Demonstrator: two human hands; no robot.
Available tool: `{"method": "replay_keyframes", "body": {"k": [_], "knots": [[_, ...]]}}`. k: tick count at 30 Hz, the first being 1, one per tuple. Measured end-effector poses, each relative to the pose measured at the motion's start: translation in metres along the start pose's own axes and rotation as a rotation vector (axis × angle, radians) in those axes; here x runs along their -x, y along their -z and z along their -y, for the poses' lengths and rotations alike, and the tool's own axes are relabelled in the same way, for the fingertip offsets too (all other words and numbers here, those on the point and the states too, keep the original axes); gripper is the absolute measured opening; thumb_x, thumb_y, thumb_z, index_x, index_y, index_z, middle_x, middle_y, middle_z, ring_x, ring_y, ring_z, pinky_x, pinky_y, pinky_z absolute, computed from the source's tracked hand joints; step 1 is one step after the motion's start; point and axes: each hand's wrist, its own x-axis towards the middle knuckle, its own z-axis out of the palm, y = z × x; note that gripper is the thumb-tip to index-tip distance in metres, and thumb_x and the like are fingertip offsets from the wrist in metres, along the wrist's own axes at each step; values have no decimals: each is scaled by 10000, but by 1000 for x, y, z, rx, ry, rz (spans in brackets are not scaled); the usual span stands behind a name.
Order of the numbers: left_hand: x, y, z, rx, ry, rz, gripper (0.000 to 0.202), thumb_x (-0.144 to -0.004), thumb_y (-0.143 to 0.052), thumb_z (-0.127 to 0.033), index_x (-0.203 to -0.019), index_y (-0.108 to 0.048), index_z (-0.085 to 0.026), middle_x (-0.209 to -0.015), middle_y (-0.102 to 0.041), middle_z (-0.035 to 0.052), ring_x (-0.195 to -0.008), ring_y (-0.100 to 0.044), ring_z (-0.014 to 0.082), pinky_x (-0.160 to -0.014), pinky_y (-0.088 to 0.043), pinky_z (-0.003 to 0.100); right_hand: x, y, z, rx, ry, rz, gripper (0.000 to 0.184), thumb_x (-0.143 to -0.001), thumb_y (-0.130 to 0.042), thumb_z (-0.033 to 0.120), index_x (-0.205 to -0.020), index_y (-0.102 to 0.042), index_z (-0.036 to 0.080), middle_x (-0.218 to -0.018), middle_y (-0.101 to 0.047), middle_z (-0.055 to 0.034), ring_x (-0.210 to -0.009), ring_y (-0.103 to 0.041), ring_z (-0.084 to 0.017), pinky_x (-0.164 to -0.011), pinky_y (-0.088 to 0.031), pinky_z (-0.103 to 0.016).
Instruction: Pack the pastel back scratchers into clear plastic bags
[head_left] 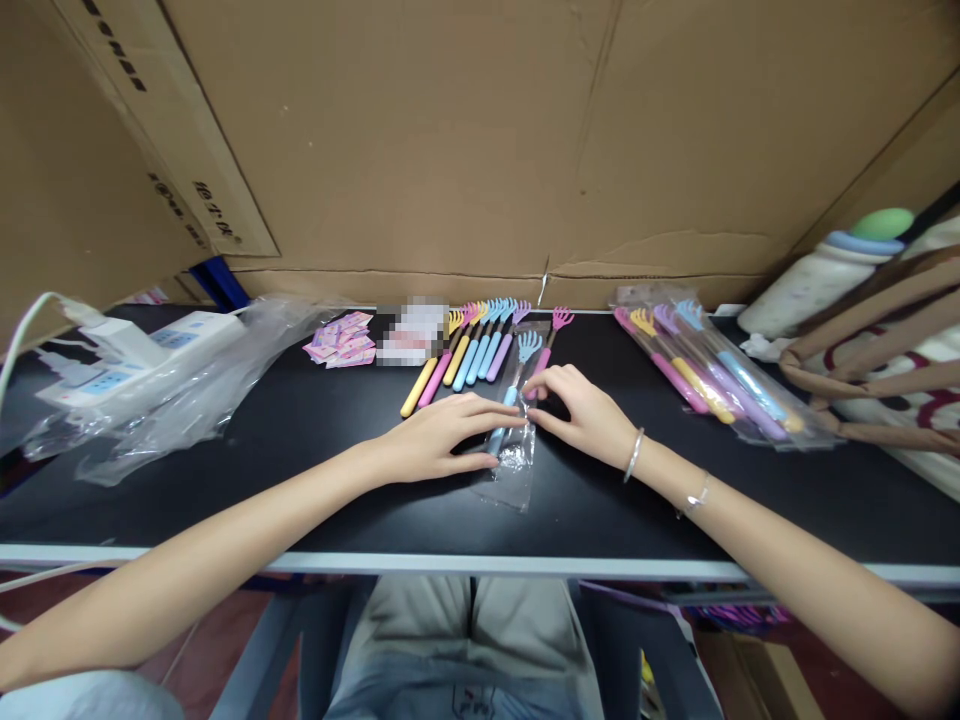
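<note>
A light-blue back scratcher [529, 346] lies inside a clear plastic bag [516, 485] on the black table in front of me. My left hand [442, 436] rests over the bag from the left, its fingers stretched out across the handle. From the right, my right hand [581, 412] has thumb and bent fingers drawn together at the bag's edge. Just behind it, a pink back scratcher [561, 319] lies partly hidden by those fingers. Several loose back scratchers [468, 358] in yellow, pink, blue and purple lie in a row beyond my left hand.
Bagged back scratchers [709, 375] lie at the right, near a white bottle [817, 275] and a bag with brown straps [877, 330]. Small printed cards [345, 340] are piled at back left. Farther left are plastic film [202, 400] and a power strip [142, 365]. Cardboard [480, 140] stands behind.
</note>
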Motion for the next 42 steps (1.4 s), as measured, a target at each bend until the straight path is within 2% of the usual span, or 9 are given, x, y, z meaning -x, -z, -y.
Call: {"method": "replay_keyframes", "body": {"k": [4, 8, 12, 23, 27, 30, 32, 36, 42], "knots": [[0, -2, 0, -15, 26, -41, 496, -893, -537, -440, -1335, -433, -240, -1414, -457, 68, -1280, -432, 203, -1048, -356, 347, -2, 1, -17, 49, -35, -127, 200, -857, -520, 232, -1043, -544, 162, -978, -612, -97, -894, -539, -240, -806, -458, -376], [0, -2, 1, -40, 88, -72, 512, -838, -584, -518, -1253, -483, -235, -1387, -485, 76, -1259, -457, 231, -1024, -369, 373, -4, -1, -32, 116, -59, -64, 247, -872, -509, 269, -1088, -540, 152, -1085, -607, -118, -948, -528, -269, -854, -456, -417], [1, -1, 2, -47, 73, -41, 439, -850, -569, -512, -1192, -535, -239, -1361, -512, 72, -1226, -481, 234, -1003, -371, 366, -5, 0, -35, 169, -46, -15, 241, -895, -478, 297, -1083, -553, 165, -1101, -608, -108, -958, -514, -275, -869, -450, -431], [0, 0, -2, -87, 10, 26, 430, -877, -527, -512, -1242, -552, -285, -1379, -488, 54, -1213, -479, 233, -1011, -347, 367, -7, 7, -33, 198, -118, -15, 203, -883, -473, 333, -968, -600, 199, -1040, -600, -91, -947, -526, -267, -855, -465, -423], [0, 0, -3, -162, 18, -24, 374, -909, -481, -482, -1219, -567, -290, -1341, -507, 50, -1200, -483, 229, -1005, -347, 370, -6, 6, -35, 200, -159, -35, 214, -863, -486, 318, -997, -596, 193, -1035, -593, -95, -955, -535, -267, -863, -469, -428], [-2, 2, -3, -238, 118, -110, 358, -923, -455, -449, -1198, -568, -249, -1203, -578, 59, -1096, -536, 209, -934, -390, 335, -7, 5, -36, 209, -180, -25, 226, -858, -489, 322, -999, -600, 185, -1026, -594, -100, -946, -538, -268, -853, -472, -425], [-4, 5, -3, -276, 240, -150, 336, -921, -451, -438, -1157, -572, -231, -1084, -624, 41, -983, -577, 184, -823, -421, 286, -7, 5, -36, 217, -184, -16, 229, -863, -482, 327, -990, -606, 182, -1012, -598, -103, -937, -536, -269, -844, -471, -422], [-13, 10, -7, -341, 450, -98, 314, -918, -422, -479, -1007, -607, -242, -843, -668, -12, -782, -616, 153, -640, -386, 235, -7, 6, -36, 239, -179, -11, 242, -868, -478, 343, -981, -616, 179, -1008, -607, -107, -930, -532, -272, -826, -469, -422], [-43, 5, -13, -440, 576, 13, 549, -859, -345, -685, -960, -624, -223, -719, -673, 30, -767, -648, 225, -715, -415, 293, -7, 6, -36, 245, -186, -16, 246, -866, -479, 352, -988, -617, 188, -1027, -624, -103, -936, -533, -275, -810, -463, -419]]}}
